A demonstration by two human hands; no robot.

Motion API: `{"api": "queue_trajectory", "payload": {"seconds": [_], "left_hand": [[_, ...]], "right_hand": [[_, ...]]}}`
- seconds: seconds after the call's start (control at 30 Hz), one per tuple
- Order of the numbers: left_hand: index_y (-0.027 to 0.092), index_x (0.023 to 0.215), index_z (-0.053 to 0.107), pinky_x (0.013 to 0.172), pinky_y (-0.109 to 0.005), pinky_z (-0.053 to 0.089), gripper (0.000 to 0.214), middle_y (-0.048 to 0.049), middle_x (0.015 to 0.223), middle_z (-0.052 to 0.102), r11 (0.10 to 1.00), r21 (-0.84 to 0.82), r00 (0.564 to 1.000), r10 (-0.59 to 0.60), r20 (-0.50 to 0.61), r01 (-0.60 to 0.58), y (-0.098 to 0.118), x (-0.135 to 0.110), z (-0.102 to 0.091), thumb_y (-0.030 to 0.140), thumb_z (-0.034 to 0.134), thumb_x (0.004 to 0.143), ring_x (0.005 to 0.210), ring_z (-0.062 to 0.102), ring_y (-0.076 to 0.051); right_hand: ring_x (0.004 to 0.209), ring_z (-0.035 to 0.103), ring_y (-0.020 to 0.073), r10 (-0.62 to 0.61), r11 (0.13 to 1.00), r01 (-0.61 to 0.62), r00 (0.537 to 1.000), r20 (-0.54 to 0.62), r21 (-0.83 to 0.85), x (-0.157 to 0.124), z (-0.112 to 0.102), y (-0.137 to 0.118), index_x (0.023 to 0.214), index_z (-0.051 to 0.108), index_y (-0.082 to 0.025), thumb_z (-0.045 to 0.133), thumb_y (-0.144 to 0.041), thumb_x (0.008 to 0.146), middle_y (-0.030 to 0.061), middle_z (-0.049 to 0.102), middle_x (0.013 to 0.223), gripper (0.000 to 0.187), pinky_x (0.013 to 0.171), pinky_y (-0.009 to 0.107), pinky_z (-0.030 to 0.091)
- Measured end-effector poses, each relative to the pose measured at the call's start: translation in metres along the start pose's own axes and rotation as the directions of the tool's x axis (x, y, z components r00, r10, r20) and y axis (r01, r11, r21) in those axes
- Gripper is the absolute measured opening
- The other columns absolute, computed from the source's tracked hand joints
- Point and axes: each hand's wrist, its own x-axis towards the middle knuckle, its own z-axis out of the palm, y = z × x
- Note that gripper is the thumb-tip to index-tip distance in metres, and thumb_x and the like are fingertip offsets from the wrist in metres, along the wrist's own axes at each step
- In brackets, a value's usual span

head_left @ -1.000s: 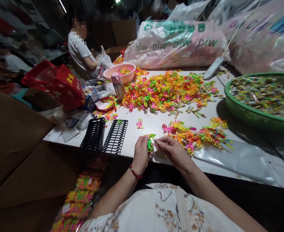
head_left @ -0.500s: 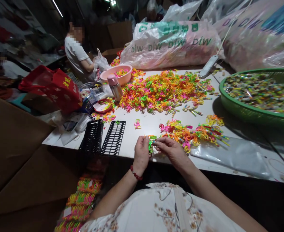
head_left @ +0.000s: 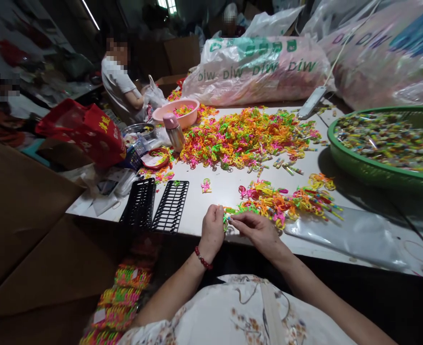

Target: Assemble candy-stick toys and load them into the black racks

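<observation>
My left hand (head_left: pixel 212 229) and my right hand (head_left: pixel 256 228) meet at the near edge of the white table (head_left: pixel 215 191). Both pinch a small green plastic piece (head_left: pixel 226 219) between their fingertips. A red bead bracelet sits on my left wrist. Just right of my hands lies a small heap of neon plastic pieces (head_left: pixel 287 199). A much larger heap of the same pieces (head_left: pixel 243 134) covers the table's middle. Two black slotted racks (head_left: pixel 157 203) lie to the left of my left hand.
A green basin (head_left: pixel 373 167) of small wrapped items stands at the right. A pink bowl (head_left: pixel 177 111) and a pink-capped bottle (head_left: pixel 174 130) stand at the back left, near a seated person (head_left: pixel 120 84). Big plastic sacks (head_left: pixel 258 67) line the far side. A red bag (head_left: pixel 85 127) lies left.
My hands have drawn slightly closer together and toward the table's edge, still pinching the green piece. The camera shifted a little.
</observation>
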Motion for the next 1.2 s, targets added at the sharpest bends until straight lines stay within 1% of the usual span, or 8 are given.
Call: {"api": "queue_trajectory", "payload": {"seconds": [0.3, 0.43, 0.57, 0.67, 0.73, 0.87, 1.07, 1.2], "left_hand": [[0.020, 0.069, 0.043, 0.057, -0.024, 0.033, 0.038, 0.0047, 0.063, 0.041, 0.999, -0.008, 0.991, -0.043, 0.128, 0.044, -0.004, -0.003, 0.011, 0.051, 0.045, 0.090, 0.059, 0.037, -0.010], [0.021, 0.083, 0.050, 0.052, -0.024, 0.034, 0.042, 0.0049, 0.058, 0.043, 0.997, 0.000, 0.982, -0.076, 0.174, 0.077, 0.004, 0.018, 0.007, 0.055, 0.029, 0.094, 0.050, 0.039, -0.011], [0.021, 0.090, 0.052, 0.068, -0.028, 0.041, 0.012, -0.0007, 0.077, 0.056, 0.916, 0.398, 0.993, 0.096, -0.070, -0.060, 0.002, 0.060, -0.013, 0.031, 0.048, 0.089, 0.070, 0.053, -0.015], [0.019, 0.104, 0.053, 0.091, -0.036, 0.039, 0.022, -0.0083, 0.103, 0.056, 0.737, 0.655, 0.959, 0.276, -0.067, -0.167, -0.006, 0.089, -0.022, 0.023, 0.056, 0.083, 0.100, 0.050, -0.022], [0.018, 0.111, 0.052, 0.098, -0.040, 0.035, 0.032, -0.0111, 0.108, 0.052, 0.654, 0.725, 0.954, 0.300, 0.014, -0.216, -0.012, 0.101, -0.023, 0.022, 0.060, 0.081, 0.107, 0.045, -0.025], [0.019, 0.099, 0.059, 0.092, -0.038, 0.038, 0.018, -0.0106, 0.102, 0.051, 0.633, 0.734, 0.961, 0.259, 0.098, -0.246, -0.023, 0.112, -0.017, 0.014, 0.056, 0.082, 0.101, 0.045, -0.025], [0.019, 0.088, 0.061, 0.088, -0.034, 0.041, 0.018, -0.0085, 0.095, 0.051, 0.715, 0.649, 0.951, 0.306, 0.044, -0.260, -0.032, 0.113, -0.021, 0.010, 0.046, 0.087, 0.093, 0.048, -0.021], [0.018, 0.078, 0.059, 0.085, -0.030, 0.043, 0.010, -0.0060, 0.094, 0.053, 0.830, 0.511, 0.956, 0.290, -0.052, -0.224, -0.028, 0.105, -0.028, 0.014, 0.053, 0.086, 0.088, 0.052, -0.016]], "right_hand": [[0.065, 0.057, 0.0136, -0.057, 0.986, 0.066, 0.996, 0.066, -0.151, -0.008, -0.011, 0.007, 0.088, 0.073, -0.018, 0.066, -0.045, 0.081, 0.0019, 0.068, 0.078, 0.028, 0.060, 0.026, 0.046], [0.079, 0.065, 0.0194, -0.135, 0.950, 0.105, 0.988, -0.082, -0.294, -0.013, -0.046, -0.009, 0.094, 0.073, -0.020, 0.064, -0.048, 0.082, 0.0049, 0.073, 0.088, 0.032, 0.070, 0.030, 0.051], [0.084, 0.066, 0.0221, -0.374, 0.761, 0.064, 0.856, -0.357, -0.645, -0.017, -0.103, -0.022, 0.100, 0.072, -0.023, 0.059, -0.051, 0.083, 0.0057, 0.073, 0.097, 0.035, 0.075, 0.034, 0.051], [0.087, 0.066, 0.0251, -0.474, 0.587, -0.081, 0.773, -0.422, -0.806, -0.015, -0.139, -0.020, 0.101, 0.071, -0.021, 0.052, -0.050, 0.087, 0.0084, 0.073, 0.097, 0.037, 0.076, 0.037, 0.050], [0.091, 0.065, 0.0293, -0.512, 0.453, -0.118, 0.777, -0.366, -0.884, -0.010, -0.154, -0.012, 0.098, 0.071, -0.020, 0.044, -0.049, 0.090, 0.0121, 0.071, 0.095, 0.040, 0.079, 0.042, 0.050], [0.110, 0.058, 0.0374, -0.604, 0.218, -0.064, 0.775, -0.186, -0.974, 0.003, -0.168, 0.014, 0.097, 0.068, -0.021, 0.036, -0.047, 0.092, 0.0164, 0.063, 0.112, 0.041, 0.091, 0.052, 0.045], [0.111, 0.056, 0.0405, -0.634, 0.173, 0.042, 0.769, -0.079, -0.984, 0.011, -0.163, 0.033, 0.093, 0.068, -0.020, 0.039, -0.041, 0.092, 0.0178, 0.059, 0.117, 0.036, 0.089, 0.056, 0.046], [0.117, 0.053, 0.0420, -0.702, 0.138, 0.009, 0.707, -0.091, -0.990, 0.011, -0.150, 0.022, 0.093, 0.068, -0.018, 0.044, -0.042, 0.091, 0.0197, 0.057, 0.124, 0.034, 0.090, 0.058, 0.046]]}}
